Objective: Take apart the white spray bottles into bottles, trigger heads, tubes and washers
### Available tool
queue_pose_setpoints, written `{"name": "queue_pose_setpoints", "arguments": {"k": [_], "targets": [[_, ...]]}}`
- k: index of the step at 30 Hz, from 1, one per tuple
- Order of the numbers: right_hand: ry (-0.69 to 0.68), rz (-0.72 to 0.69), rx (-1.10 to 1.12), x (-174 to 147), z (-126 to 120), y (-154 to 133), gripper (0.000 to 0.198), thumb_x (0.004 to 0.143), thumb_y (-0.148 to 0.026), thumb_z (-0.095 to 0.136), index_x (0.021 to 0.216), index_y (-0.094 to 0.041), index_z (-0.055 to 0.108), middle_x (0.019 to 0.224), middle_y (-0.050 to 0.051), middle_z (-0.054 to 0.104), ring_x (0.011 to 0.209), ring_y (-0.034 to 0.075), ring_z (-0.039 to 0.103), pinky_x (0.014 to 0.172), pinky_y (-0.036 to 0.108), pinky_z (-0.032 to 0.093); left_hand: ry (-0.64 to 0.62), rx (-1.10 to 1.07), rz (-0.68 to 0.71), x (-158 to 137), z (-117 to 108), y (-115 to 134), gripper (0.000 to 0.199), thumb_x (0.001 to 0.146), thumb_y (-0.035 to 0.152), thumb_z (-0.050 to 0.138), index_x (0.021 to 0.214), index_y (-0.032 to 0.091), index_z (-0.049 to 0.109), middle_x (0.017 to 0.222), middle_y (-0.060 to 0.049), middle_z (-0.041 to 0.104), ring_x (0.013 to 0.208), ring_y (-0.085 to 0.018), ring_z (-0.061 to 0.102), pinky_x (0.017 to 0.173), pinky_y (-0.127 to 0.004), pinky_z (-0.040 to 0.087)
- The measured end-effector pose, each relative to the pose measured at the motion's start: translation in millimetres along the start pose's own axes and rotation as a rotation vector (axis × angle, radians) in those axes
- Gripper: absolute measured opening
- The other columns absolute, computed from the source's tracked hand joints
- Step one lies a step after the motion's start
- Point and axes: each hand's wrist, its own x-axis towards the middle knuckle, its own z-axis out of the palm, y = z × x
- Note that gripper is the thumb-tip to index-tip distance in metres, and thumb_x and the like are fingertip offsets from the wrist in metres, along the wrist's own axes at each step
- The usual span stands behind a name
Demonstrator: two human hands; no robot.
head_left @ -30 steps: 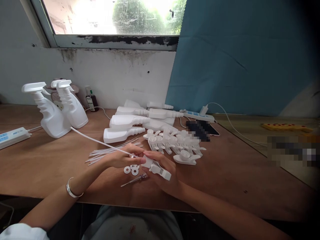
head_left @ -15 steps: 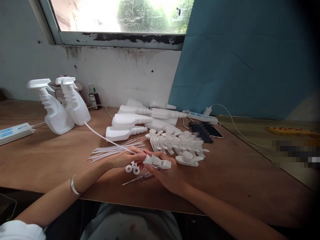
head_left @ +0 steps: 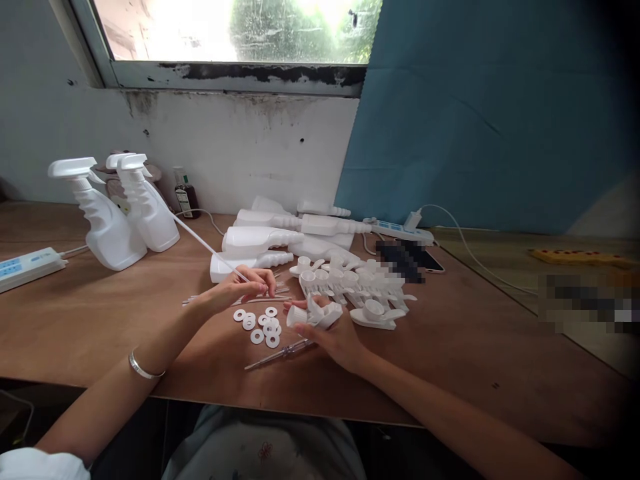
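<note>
My left hand [head_left: 245, 288] is closed on a thin white dip tube [head_left: 197, 237], whose far part slants up to the left across a standing spray bottle. A gap separates this hand from my right hand [head_left: 337, 337]. In my right hand lies a white trigger sprayer head [head_left: 320, 313], its ribbed collar [head_left: 297, 316] facing left. Several white ring washers [head_left: 257, 336] are spread on the table below my left hand. Beside them is a screwdriver [head_left: 280, 353] with a clear handle, partly covered by my right hand. More tubes [head_left: 200, 300] lie behind my left wrist.
Several sprayer heads [head_left: 373, 313] sit in rows to the right. Behind them, white bottles [head_left: 260, 240] lie on their sides. Bottles with sprayers fitted [head_left: 113, 230] stand at left, near a power strip [head_left: 30, 268]. A phone [head_left: 425, 257] and another power strip [head_left: 400, 231] are at back right.
My left hand has drawn away from the sprayer head, up and to the left, carrying the tube. More washers now show. The sprayer head has turned slightly in my right hand.
</note>
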Motion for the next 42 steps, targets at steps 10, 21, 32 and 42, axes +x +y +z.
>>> {"name": "queue_pose_setpoints", "arguments": {"k": [10, 21, 32, 42], "targets": [[0.0, 0.008, 0.019, 0.5, 5.5, 12.9, 0.033, 0.07, -0.034, 0.068, 0.097, -0.019, 0.058, 0.099, 0.006, 0.066, 0.091, 0.022, 0.061, 0.08, 0.035, 0.048, -0.137, 1.014, -0.752, -34.9, -50.9, 16.7, 0.031, 0.074, 0.034, 0.036, 0.053, 0.018, 0.053, 0.063, -0.007, 0.061, 0.059, -0.022, 0.053, 0.058, -0.03, 0.034], [-0.043, 0.0, 0.029, -0.7, 8.2, 2.7, 0.024, 0.069, -0.033, 0.067, 0.084, -0.019, 0.056, 0.095, 0.004, 0.067, 0.083, 0.018, 0.061, 0.074, 0.031, 0.048, -0.221, 1.115, -1.148, -46.0, -57.5, 4.2, 0.015, 0.058, 0.015, 0.045, 0.045, 0.012, 0.049, 0.077, -0.019, 0.067, 0.075, -0.029, 0.06, 0.069, -0.04, 0.041], [-0.052, 0.016, -0.029, -1.2, 7.5, 3.1, 0.027, 0.069, -0.035, 0.066, 0.09, -0.019, 0.057, 0.093, 0.003, 0.066, 0.081, 0.017, 0.06, 0.068, 0.028, 0.046, -0.282, 1.118, -1.144, -38.0, -58.6, -3.0, 0.017, 0.05, 0.013, 0.047, 0.034, 0.013, 0.053, 0.065, -0.014, 0.067, 0.067, -0.026, 0.059, 0.069, -0.039, 0.041], [-0.054, 0.042, 0.016, -1.6, 8.6, 2.8, 0.027, 0.068, -0.035, 0.067, 0.088, -0.019, 0.057, 0.095, 0.004, 0.067, 0.08, 0.017, 0.061, 0.068, 0.028, 0.047, -0.266, 1.109, -1.092, -35.3, -60.7, 3.6, 0.019, 0.049, 0.011, 0.05, 0.03, 0.012, 0.051, 0.052, -0.013, 0.062, 0.062, -0.024, 0.055, 0.072, -0.041, 0.04]]}}
